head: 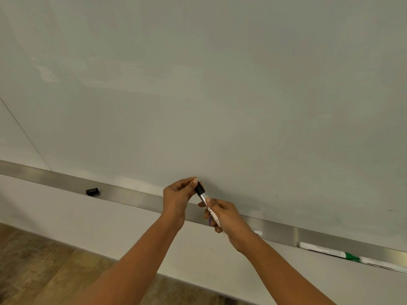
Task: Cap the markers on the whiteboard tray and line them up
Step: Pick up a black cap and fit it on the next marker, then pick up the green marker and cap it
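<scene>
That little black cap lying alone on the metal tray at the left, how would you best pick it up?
Pinch the loose black cap across its short round body, coming from above and the front. It lies on its side along the tray, with the whiteboard close behind, so the open room side looks easiest. Both hands are busy now.

Wall [198, 245]: plain white, ran below the board.
Floor [39, 265]: wood-look brown planks, lower left.
Light: soft, even, no hard shadows.
</scene>
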